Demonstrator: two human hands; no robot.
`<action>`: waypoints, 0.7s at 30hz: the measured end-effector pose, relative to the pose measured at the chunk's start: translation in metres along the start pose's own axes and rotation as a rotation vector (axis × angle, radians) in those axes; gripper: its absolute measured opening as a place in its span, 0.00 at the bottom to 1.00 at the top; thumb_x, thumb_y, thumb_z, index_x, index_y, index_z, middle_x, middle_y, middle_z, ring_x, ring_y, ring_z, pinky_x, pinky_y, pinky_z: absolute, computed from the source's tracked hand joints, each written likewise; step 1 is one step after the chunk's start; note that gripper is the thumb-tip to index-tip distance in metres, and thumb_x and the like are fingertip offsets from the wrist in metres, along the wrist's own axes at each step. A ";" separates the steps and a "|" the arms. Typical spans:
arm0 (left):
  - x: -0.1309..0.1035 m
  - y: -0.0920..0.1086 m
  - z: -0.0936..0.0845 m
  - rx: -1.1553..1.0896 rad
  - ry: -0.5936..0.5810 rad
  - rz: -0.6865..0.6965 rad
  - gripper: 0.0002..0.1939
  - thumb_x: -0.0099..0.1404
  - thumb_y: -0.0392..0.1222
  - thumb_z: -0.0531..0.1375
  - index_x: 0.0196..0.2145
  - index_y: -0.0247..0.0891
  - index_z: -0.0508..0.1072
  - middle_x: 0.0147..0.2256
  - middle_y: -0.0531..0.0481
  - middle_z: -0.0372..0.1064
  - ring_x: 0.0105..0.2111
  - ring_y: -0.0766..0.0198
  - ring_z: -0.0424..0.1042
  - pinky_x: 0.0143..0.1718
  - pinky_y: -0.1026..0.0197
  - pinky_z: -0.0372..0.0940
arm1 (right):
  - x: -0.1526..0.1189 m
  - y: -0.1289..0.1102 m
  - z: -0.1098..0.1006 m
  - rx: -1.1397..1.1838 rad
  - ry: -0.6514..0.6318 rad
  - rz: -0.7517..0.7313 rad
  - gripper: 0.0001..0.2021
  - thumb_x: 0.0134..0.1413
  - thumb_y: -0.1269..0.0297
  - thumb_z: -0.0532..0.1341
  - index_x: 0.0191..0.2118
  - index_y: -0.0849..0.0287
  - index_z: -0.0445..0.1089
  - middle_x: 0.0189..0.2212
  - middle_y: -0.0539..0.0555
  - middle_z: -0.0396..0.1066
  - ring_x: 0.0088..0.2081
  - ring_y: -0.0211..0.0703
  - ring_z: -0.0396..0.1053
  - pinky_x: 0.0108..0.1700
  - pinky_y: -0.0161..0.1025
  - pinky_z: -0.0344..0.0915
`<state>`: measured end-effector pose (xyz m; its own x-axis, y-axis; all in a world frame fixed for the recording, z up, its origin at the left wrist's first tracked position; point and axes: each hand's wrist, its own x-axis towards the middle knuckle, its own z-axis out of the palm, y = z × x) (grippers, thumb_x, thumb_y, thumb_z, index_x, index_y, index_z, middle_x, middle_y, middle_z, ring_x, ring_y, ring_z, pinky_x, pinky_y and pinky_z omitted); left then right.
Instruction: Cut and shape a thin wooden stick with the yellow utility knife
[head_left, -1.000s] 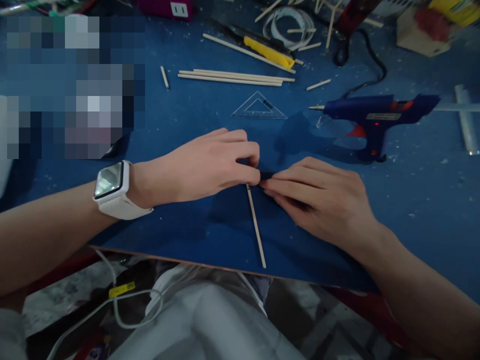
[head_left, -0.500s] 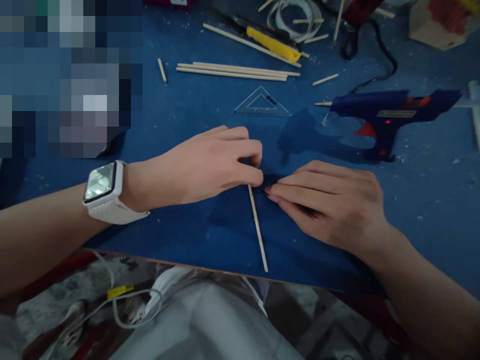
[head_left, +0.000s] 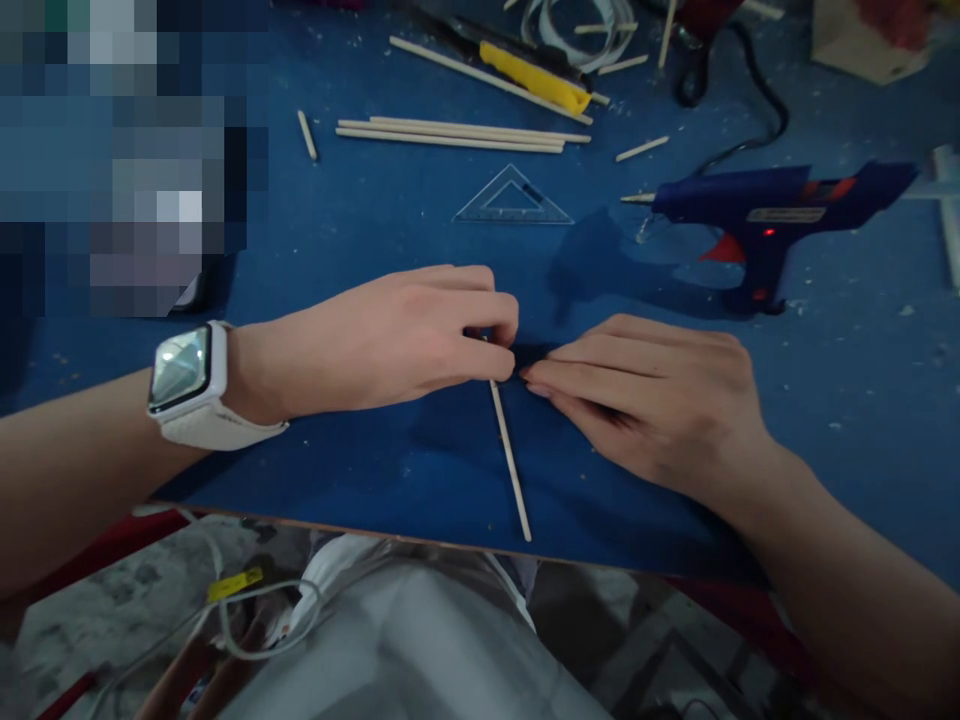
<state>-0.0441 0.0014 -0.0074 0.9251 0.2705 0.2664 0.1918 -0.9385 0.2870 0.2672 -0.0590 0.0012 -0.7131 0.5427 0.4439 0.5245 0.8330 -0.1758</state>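
Observation:
My left hand (head_left: pixel 442 325), with a watch (head_left: pixel 184 370) on its wrist, has its fingers closed on a thin wooden stick (head_left: pixel 511 460). The stick's lower end points toward the table's front edge, and its upper part is partly hidden under the fingers. Just to the right, my right hand (head_left: pixel 652 390) is pinched shut, fingertips close to the stick. What lies between those fingertips, if anything, is too small to make out. Beyond the hands lies a clear set square (head_left: pixel 514 212). A blue glue gun (head_left: pixel 739 190) with a lit red light rests behind my right hand.
Several wooden sticks (head_left: pixel 465 136) lie at the back, along with a yellow-handled cutter (head_left: pixel 532 78) and a roll of tape (head_left: pixel 536 25). A short stick piece (head_left: pixel 307 135) is at the left. The glue gun's black cord (head_left: pixel 780 110) curves behind it. The upper left is pixelated.
The view has shifted slightly, moving the table items a little left and up in the picture. Both hands keep nearly the same pose, and their fingertips sit slightly closer together.

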 end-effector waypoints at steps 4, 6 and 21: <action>0.000 0.000 -0.001 -0.082 0.001 -0.005 0.23 0.97 0.36 0.54 0.51 0.41 0.90 0.57 0.42 0.89 0.59 0.52 0.85 0.63 0.53 0.80 | -0.002 0.001 0.000 -0.012 -0.011 0.005 0.08 0.83 0.72 0.74 0.51 0.51 0.91 0.44 0.48 0.94 0.41 0.43 0.90 0.43 0.40 0.84; -0.001 0.000 -0.002 -0.107 0.013 -0.010 0.21 0.96 0.36 0.56 0.51 0.41 0.90 0.57 0.42 0.89 0.59 0.52 0.85 0.63 0.52 0.81 | -0.002 0.001 0.000 -0.018 -0.027 0.020 0.09 0.84 0.71 0.73 0.52 0.48 0.92 0.45 0.47 0.95 0.41 0.44 0.90 0.43 0.40 0.85; 0.001 0.001 0.000 -0.043 0.010 0.023 0.26 0.98 0.39 0.51 0.52 0.38 0.90 0.57 0.40 0.89 0.60 0.51 0.85 0.65 0.51 0.83 | -0.002 0.004 0.001 -0.006 -0.004 -0.014 0.09 0.83 0.73 0.74 0.52 0.50 0.91 0.43 0.46 0.94 0.41 0.42 0.89 0.41 0.39 0.82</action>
<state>-0.0434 0.0009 -0.0074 0.9256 0.2515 0.2828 0.1560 -0.9343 0.3204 0.2697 -0.0568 -0.0010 -0.7225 0.5310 0.4428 0.5171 0.8401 -0.1638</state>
